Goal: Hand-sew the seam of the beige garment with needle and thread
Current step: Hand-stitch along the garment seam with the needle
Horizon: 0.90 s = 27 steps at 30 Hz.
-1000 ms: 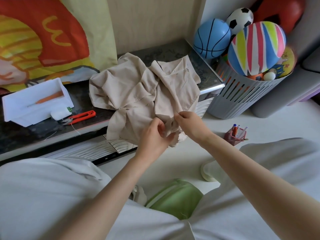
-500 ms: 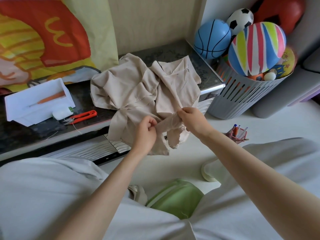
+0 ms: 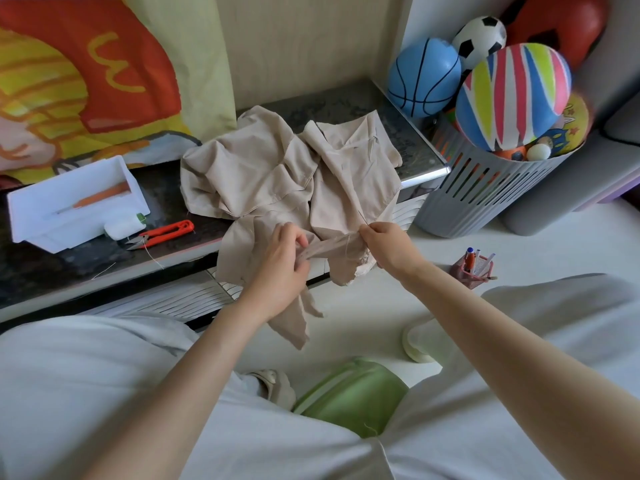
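Pinching the seam [image 3: 333, 245] taut between my left hand [image 3: 281, 263] and right hand [image 3: 388, 247], held apart, I should keep tension even. The garment [image 3: 277, 168] lies heaped on the tabletop [image 3: 346, 105], near edge overhanging.

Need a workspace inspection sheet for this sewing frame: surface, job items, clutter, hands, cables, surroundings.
Surface: dark tabletop, garment draped over its front edge.
Job's things: beige garment crumpled, one strip taut between both hands; needle not clearly seen; red snips on the tabletop left of it.
Clutter: white tray holding an orange-handled tool; loose thread beside the snips.
Grippers: left hand grips the strip; right hand pinches its other end.
Cables: nothing seen.
Surroundings: grey basket of balls, pen holder on the floor, green stool.
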{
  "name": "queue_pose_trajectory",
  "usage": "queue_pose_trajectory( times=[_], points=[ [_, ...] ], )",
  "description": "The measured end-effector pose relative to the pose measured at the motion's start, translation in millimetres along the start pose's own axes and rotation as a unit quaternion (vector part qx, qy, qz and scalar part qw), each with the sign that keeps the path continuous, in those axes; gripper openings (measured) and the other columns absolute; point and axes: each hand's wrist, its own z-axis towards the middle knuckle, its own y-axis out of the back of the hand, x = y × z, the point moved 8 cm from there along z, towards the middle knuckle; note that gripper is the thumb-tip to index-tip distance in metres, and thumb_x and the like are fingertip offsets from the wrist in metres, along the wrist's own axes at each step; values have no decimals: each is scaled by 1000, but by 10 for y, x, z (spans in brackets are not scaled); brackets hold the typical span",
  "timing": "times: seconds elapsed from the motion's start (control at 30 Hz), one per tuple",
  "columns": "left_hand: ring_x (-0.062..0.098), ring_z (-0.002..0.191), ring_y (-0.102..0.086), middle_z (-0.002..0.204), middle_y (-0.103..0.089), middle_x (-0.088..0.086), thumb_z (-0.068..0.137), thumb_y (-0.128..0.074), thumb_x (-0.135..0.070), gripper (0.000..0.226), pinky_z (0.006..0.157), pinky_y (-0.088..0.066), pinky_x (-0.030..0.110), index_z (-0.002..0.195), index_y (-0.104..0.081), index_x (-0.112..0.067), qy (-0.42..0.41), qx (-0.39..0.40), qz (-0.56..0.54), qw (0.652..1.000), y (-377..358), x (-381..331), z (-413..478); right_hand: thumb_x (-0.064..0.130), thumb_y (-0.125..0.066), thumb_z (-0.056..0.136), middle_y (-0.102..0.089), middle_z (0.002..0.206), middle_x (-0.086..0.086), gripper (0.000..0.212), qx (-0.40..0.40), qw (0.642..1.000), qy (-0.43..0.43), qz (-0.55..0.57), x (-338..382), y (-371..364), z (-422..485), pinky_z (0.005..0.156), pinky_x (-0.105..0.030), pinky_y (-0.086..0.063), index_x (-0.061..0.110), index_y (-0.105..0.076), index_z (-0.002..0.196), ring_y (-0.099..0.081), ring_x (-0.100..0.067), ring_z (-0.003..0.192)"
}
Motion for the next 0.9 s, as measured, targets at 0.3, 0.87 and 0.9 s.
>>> queue_pose_trajectory(
  times=[0.3,0.87,0.9],
  points=[
    [3,67,-52,77,-54,-4,83,-70,-8,6,66,-37,6,86,-74,-7,16,-31,10,999,253,95,31,19,-37,99,-40,59,1,38,-3,1000,-4,-5,-46,1,1,54,-25,-31,14,-44,62,-36,-14,55],
    [1,85,-52,91,-58,-5,88,-63,-10,12,75,-39,10,98,-59,-14,89,54,-202,974,148,134,-14,20,-37,100,-38,59,-1,41,-6,996,51,-71,15,-62,-104,50,-26,-26,14,-35,60,-34,-17,58],
    [3,89,-54,95,-62,-3,87,-65,-10,12,79,-40,13,97,-61,-16,89,52,-201,974,137,158,-17,21,-37,100,-38,60,0,41,-2,996,53,-70,16,-76,-110,50,-25,-26,14,-35,60,-33,-16,57]
  ],
)
